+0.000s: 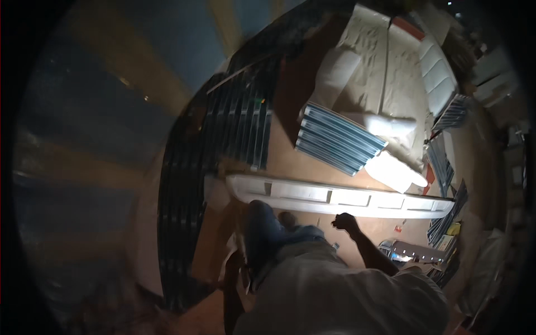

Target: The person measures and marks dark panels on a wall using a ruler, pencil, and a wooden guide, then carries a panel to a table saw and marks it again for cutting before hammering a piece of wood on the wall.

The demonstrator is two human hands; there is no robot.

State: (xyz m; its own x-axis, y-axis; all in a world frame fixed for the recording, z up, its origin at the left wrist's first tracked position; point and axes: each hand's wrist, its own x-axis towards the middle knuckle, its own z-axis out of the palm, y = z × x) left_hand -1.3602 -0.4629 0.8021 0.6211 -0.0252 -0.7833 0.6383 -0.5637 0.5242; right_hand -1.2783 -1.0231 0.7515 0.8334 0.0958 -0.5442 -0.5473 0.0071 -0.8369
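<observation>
A long white panel (349,197) with several rectangular recesses lies across the floor just beyond my legs. Over the floor on its near side, my right hand (346,222) is closed with its fingers curled, apart from the panel. Whatever those fingers may hold is too small and dark to make out. Low at the left, my left hand (233,261) hangs in shadow beside my bent leg, close to a pale edge of something white. Darkness hides its fingers.
Dark ribbed panels (240,123) are laid out on the left. A blue-grey ribbed stack (338,138) sits beyond the white panel, beside a brightly lit white piece (395,171). Farther off is a large beige sheet (365,67). More ribbed strips (441,162) lie at right.
</observation>
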